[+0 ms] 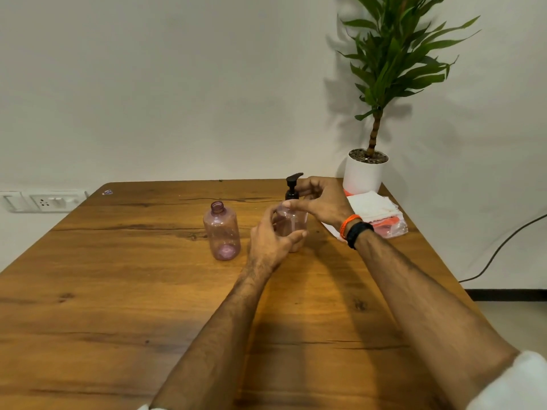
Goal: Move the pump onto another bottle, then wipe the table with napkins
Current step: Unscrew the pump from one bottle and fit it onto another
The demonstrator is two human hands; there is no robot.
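On my feed I log: two bare, hairy forearms. Right wrist: one black band (359, 233) and one orange band (347, 226) beside it. White sleeve (515, 383) pushed up at right elbow; white sleeve edge (143, 407) at left.

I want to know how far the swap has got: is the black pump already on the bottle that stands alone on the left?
No, the left bottle has a bare open neck; the pump sits on the other bottle.
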